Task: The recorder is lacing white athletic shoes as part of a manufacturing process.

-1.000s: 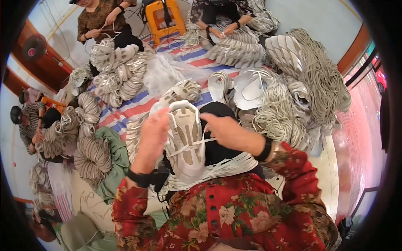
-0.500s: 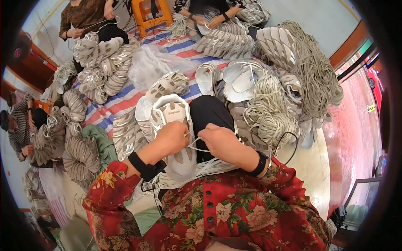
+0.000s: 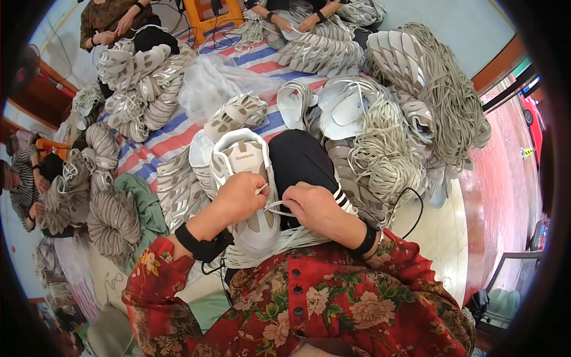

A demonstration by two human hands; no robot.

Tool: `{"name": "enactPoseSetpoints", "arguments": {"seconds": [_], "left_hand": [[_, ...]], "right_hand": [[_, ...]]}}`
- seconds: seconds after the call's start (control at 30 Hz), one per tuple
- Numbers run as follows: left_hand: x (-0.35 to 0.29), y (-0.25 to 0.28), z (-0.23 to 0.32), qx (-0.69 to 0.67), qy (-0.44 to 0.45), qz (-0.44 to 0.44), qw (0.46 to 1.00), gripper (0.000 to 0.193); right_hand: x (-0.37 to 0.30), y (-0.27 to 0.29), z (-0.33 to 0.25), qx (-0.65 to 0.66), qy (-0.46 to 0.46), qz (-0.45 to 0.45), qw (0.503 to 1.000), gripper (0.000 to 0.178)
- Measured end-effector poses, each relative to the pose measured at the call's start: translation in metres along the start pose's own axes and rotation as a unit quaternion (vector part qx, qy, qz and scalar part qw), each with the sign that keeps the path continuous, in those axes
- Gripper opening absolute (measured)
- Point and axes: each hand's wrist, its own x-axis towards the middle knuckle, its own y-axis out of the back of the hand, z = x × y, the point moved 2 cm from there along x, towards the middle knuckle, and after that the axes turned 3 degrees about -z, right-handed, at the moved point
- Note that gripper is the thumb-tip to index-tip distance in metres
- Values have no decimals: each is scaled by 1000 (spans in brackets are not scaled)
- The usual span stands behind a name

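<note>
A beige and white shoe upper (image 3: 241, 158) lies over my lap, its padded collar away from me and its pale toe towards me. My left hand (image 3: 241, 197) is closed over the middle of the upper, with a bit of pale lace showing at its fingertips. To its right, my right hand (image 3: 314, 206) pinches a thin whitish shoelace (image 3: 273, 207) that runs across to the upper's right edge. My left fingers partly hide the eyelet area. A bundle of loose laces (image 3: 297, 239) rests across my lap beneath the toe.
Stacked shoe uppers (image 3: 172, 184) lie left of my knee, and lace bundles (image 3: 380, 160) with more uppers at the right. Clear plastic film (image 3: 217, 83) lies on the striped sheet (image 3: 250, 65). Other people's hands (image 3: 125, 24) handle uppers behind. An orange stool (image 3: 214, 18) stands between them.
My right hand has moved slightly down, and the lace between my hands now forms a small loop near its fingertips. My left hand stays on the upper.
</note>
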Motion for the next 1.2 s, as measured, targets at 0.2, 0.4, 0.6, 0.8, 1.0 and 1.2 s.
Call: {"name": "enactPoseSetpoints", "arguments": {"seconds": [0.2, 0.4, 0.6, 0.8, 1.0, 1.2], "left_hand": [[-4, 1, 10, 12, -14, 24, 1000, 14], [-5, 0, 8, 37, -21, 30, 999, 15], [-3, 0, 8, 45, -21, 35, 998, 16], [-6, 0, 7, 61, -38, 39, 997, 17], [-6, -1, 6, 34, -6, 37, 999, 15], [-8, -5, 9, 59, -13, 49, 997, 13]], "right_hand": [[-2, -7, -3, -87, -47, -60, 993, 9], [9, 18, -9, 13, -144, -43, 989, 15], [7, 9, 3, 328, -152, -124, 924, 15], [11, 26, -11, 440, -173, -96, 876, 32], [6, 3, 0, 298, -232, -158, 912, 24], [2, -15, -8, -3, -118, -84, 989, 16]]}}
